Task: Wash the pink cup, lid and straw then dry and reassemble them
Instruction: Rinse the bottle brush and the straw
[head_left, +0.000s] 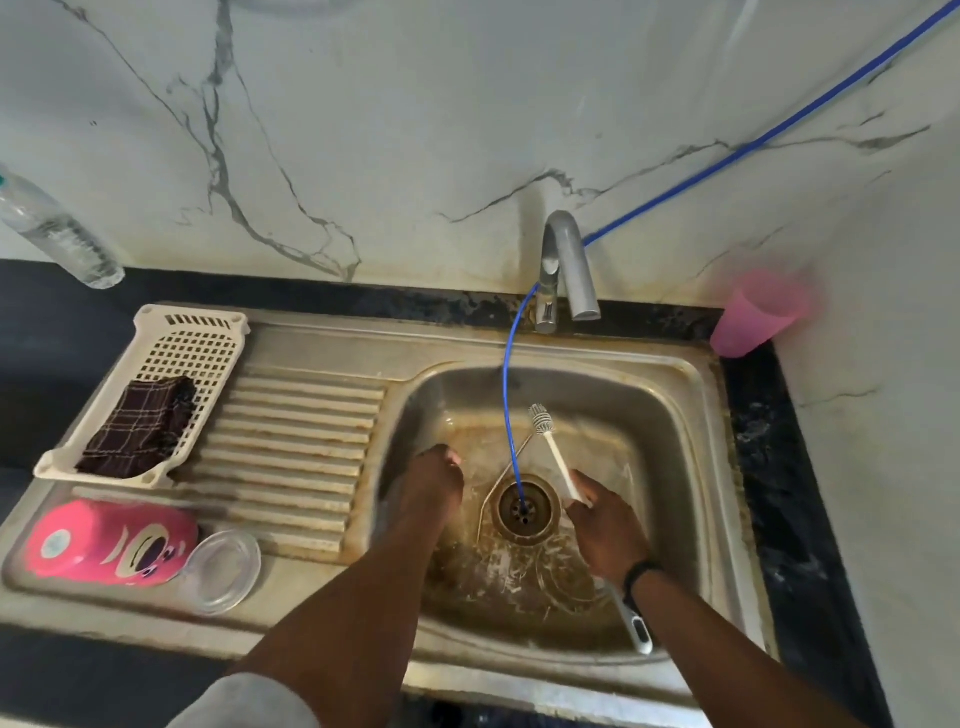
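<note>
The pink cup (109, 543) with a cartoon face lies on its side on the drainboard at the lower left. Its clear lid (223, 569) lies against it on the right. A thin clear straw (506, 470) seems to lie in the sink basin beside the drain. My right hand (605, 525) is over the basin right of the drain and pinches the handle of a thin white brush (553, 452), bristle end pointing up and away. My left hand (436, 475) hangs in the basin left of the drain, fingers turned down and hidden.
A blue hose (511, 395) runs from the wall past the faucet (566, 265) into the drain. A second brush (636, 626) lies in the steel sink (675, 410) under my right wrist. A basket (182, 343) holds a dark cloth. A pink tumbler (753, 317) and a plastic bottle (57, 234) stand at the back.
</note>
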